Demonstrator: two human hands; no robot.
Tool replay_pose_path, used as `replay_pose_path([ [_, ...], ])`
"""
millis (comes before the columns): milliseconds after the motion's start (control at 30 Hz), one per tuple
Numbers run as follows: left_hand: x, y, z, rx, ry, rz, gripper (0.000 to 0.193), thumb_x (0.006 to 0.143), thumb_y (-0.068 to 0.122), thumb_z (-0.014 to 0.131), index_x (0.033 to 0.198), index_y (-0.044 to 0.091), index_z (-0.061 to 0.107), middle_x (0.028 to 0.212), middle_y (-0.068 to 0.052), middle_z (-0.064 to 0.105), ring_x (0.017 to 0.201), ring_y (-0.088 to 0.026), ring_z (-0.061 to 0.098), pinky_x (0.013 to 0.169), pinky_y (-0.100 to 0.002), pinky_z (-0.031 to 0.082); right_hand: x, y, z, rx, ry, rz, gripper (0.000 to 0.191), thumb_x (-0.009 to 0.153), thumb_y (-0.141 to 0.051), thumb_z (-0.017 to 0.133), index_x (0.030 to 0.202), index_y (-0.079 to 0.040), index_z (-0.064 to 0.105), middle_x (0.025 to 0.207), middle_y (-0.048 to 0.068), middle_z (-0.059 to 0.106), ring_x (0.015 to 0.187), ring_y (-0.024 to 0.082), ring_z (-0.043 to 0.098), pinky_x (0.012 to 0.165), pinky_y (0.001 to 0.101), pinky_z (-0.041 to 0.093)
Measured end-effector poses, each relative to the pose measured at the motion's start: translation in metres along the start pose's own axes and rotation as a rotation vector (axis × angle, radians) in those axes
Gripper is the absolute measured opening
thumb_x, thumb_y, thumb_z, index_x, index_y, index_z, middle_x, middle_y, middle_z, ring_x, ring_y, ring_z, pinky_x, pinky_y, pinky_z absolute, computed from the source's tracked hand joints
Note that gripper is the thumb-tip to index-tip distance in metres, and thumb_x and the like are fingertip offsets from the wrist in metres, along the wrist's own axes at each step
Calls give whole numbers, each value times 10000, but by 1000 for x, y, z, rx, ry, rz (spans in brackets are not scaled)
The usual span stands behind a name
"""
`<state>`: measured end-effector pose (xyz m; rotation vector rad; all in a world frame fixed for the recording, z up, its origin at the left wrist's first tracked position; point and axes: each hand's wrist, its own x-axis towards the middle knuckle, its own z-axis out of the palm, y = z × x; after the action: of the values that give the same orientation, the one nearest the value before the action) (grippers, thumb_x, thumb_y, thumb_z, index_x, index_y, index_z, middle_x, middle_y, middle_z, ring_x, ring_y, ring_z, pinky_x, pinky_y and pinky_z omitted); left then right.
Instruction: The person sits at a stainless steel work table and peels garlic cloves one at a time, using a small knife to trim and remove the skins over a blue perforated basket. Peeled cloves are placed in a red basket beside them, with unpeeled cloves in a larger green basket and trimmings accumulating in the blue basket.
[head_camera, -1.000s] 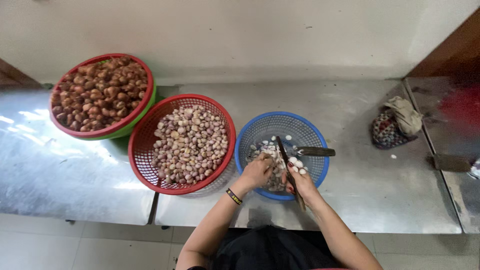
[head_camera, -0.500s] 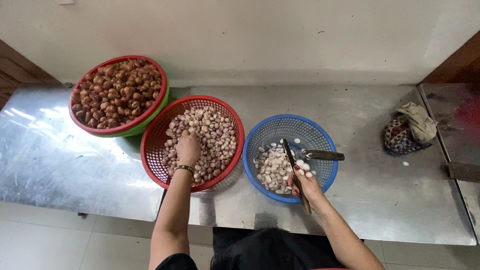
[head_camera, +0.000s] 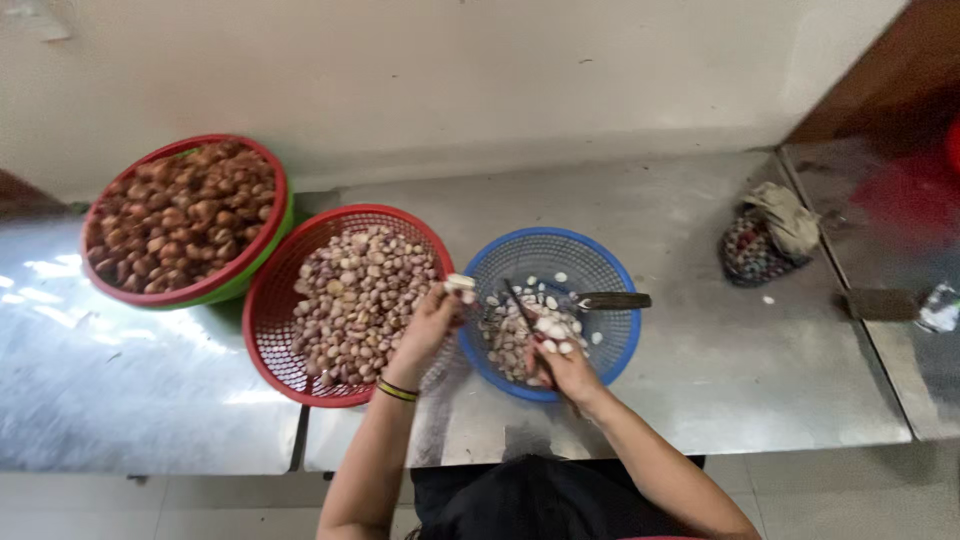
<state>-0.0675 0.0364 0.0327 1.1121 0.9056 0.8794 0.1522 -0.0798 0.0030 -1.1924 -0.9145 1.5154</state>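
Both hands are gripping: left (head_camera: 432, 318) pinching a clove (head_camera: 460, 284) mid-frame; right (head_camera: 562, 368) clasping a knife (head_camera: 530, 318) over the blue basket (head_camera: 610, 272), catching peels.

A pale peeled bulb (head_camera: 460, 284) sits pinched above the gap between red basket (head_camera: 262, 318) and blue basket (head_camera: 610, 268).

A crumpled rag (head_camera: 770, 245) lies on the steel counter (head_camera: 720, 380), right side.
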Motion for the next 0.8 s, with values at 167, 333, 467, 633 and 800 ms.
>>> replay_pose_path([
  [167, -1, -36, 57, -66, -56, -1, 169, 1064, 192, 556, 1130, 61, 639, 798, 50, 602, 608, -29, 473, 505, -183, 385, -3, -7, 7, -125, 11, -137, 297, 1028, -203, 497, 1310, -115, 523, 734, 17, 645, 513, 78, 499, 457, 255, 409],
  [333, -4, -44, 74, -142, -89, 9, 187, 1056, 173, 580, 1174, 46, 651, 811, 74, 599, 662, -7, 511, 553, -177, 404, -8, -5, 2, -137, 93, -148, 361, 1058, -190, 533, 1393, -59, 565, 750, 24, 607, 543, 73, 506, 472, 253, 413],
  [467, -8, -47, 74, -148, -54, -36, 208, 1026, 132, 611, 1200, 31, 665, 807, 78, 610, 643, 0, 489, 540, -178, 374, -8, 2, -4, -76, 56, -129, 362, 1027, -184, 499, 1370, -83, 552, 732, 19, 640, 508, 77, 494, 461, 252, 418],
  [633, -5, -45, 70, -102, -37, 30, 221, 1014, 88, 590, 1211, 29, 672, 825, 77, 612, 615, 5, 454, 539, -176, 366, -9, 6, -8, -210, 26, -206, 320, 1064, -161, 519, 1348, -30, 585, 791, 18, 652, 595, 74, 508, 532, 245, 440],
  [800, -5, -45, 68, -125, -69, 52, 260, 1019, 74, 585, 1253, 26, 688, 842, 46, 638, 633, -1, 451, 554, -169, 369, -16, 2, -10, -403, 31, -510, 480, 1031, -102, 514, 1503, -22, 489, 1230, 88, 685, 993, 134, 608, 876, 289, 523],
])
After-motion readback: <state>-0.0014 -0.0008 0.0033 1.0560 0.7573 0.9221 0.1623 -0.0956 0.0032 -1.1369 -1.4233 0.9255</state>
